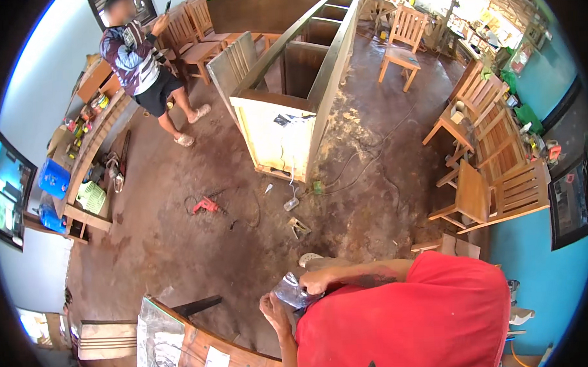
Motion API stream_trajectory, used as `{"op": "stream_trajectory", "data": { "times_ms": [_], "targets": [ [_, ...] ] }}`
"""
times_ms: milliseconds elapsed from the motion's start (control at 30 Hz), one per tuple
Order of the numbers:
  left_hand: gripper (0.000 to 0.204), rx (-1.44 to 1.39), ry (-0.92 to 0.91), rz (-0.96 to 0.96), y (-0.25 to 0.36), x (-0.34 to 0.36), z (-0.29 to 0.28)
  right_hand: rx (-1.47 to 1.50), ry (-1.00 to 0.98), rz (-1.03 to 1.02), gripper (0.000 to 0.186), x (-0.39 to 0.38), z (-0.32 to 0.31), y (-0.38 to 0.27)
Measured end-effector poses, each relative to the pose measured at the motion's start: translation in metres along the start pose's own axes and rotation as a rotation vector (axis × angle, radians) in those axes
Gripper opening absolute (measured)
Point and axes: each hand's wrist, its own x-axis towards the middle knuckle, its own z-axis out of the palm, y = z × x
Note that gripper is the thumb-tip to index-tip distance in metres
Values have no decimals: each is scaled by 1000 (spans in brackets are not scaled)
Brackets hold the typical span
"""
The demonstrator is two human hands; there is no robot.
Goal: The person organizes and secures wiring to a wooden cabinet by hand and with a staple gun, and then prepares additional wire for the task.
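Low down, clear plastic bag (290,291) between left hand (273,309) and right hand (315,283), both pinching it.

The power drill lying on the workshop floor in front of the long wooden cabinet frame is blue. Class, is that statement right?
Not quite. The head view shows the power drill on the floor in front of the long wooden cabinet frame, but it is red, not blue. The blue things are the containers by the workbench at the left.
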Motion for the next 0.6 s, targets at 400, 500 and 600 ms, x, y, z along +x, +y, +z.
{"op": "stream_trajectory", "data": {
  "times_ms": [400, 500, 600],
  "targets": [
    [53, -112, 79, 81, 69, 15, 21, 243, 263, -322, 36, 22, -48, 21],
    [58, -23, 105, 186, 107, 15, 12, 467, 409, -327, 34, 32, -45, -6],
    [55, -255, 97, 99, 138, 15, 0, 605, 477, -340, 35, 27, -51, -35]
  ]
}}
